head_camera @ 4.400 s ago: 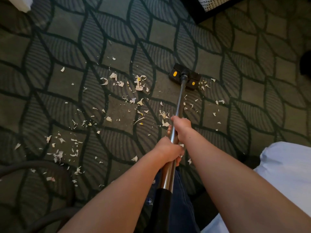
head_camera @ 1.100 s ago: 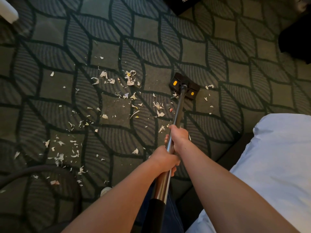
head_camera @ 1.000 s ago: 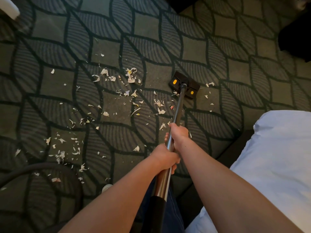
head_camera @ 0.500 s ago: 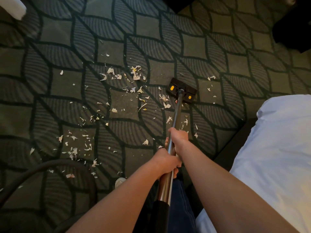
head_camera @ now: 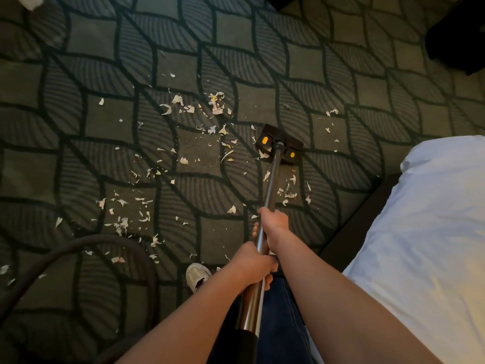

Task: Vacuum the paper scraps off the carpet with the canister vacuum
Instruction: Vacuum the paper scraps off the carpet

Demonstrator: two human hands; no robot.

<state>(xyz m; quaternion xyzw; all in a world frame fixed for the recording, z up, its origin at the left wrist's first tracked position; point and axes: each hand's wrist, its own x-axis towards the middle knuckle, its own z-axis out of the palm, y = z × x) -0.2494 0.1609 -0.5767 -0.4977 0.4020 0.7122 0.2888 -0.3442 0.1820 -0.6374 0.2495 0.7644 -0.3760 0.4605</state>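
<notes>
Hose [head_camera: 78, 248] left, bed [head_camera: 433, 232] right of wand [head_camera: 270, 185].

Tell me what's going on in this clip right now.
A person is vacuuming a patterned carpet. Both hands grip the metal wand, the right hand ahead of the left hand. The floor head sits flat among the paper scraps, which lie mostly to its left, with a few behind it and to its right. The hose curves at lower left, and a bed is at right.

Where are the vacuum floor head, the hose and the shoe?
vacuum floor head [head_camera: 279, 143], head view, middle of its black top.
hose [head_camera: 78, 243], head view, top of its curve.
shoe [head_camera: 197, 275], head view, white toe.
</notes>
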